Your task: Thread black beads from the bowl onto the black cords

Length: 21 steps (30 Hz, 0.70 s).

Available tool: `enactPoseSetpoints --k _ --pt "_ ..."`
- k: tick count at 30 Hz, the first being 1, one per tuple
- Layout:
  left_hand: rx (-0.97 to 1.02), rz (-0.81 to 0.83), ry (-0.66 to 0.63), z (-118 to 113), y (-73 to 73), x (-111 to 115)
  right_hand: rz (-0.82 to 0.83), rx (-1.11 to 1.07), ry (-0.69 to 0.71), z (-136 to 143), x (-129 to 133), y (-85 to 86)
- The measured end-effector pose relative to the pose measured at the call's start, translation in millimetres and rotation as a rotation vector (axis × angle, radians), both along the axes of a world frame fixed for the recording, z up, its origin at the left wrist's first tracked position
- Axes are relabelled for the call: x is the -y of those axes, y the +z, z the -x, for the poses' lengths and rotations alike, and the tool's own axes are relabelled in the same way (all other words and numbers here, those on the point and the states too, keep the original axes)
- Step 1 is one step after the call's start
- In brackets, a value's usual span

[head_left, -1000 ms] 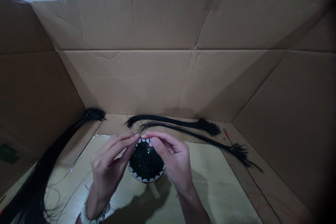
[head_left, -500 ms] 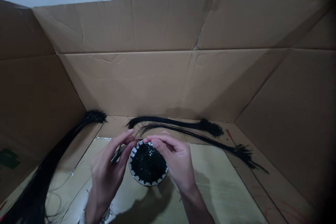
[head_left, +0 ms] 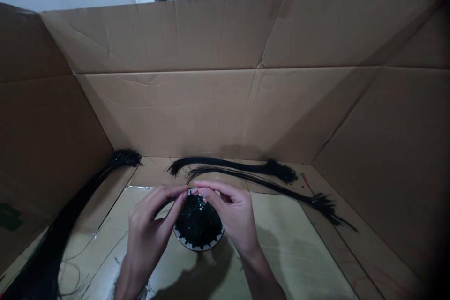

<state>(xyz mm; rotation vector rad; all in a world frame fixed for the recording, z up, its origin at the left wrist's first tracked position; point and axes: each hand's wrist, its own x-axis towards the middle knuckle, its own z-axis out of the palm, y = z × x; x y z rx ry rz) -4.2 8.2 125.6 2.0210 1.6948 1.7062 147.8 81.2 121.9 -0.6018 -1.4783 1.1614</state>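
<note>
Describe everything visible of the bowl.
The round bowl has a white inner rim with spaced dark marks, and looks like glazed ceramic. Glinting black bead-like pieces fill it near the brim. It stands upright on the pale surface, its far rim partly behind the left hand and right hand; contact is unclear.

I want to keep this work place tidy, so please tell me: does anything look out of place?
Yes, a little: thin loose strands curl beside the large black bundle at the left, apart from its smooth mass. At the right, a few strands jut from the splayed end of a thinner bundle.
</note>
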Motion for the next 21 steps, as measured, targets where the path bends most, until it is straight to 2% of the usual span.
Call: enactPoseSetpoints --k 11,14,21 --pt "-0.032 0.009 0.001 -2.6 7.2 5.2 -0.147 0.056 -0.02 0.0 0.4 0.8" --pt "-0.004 0.068 -0.001 -2.8 9.3 6.4 -0.164 0.041 -0.025 0.0 0.0 1.2" --pt "0.177 0.233 -0.096 -0.5 11.2 3.8 -0.183 0.036 0.01 0.1 1.0 7.9"
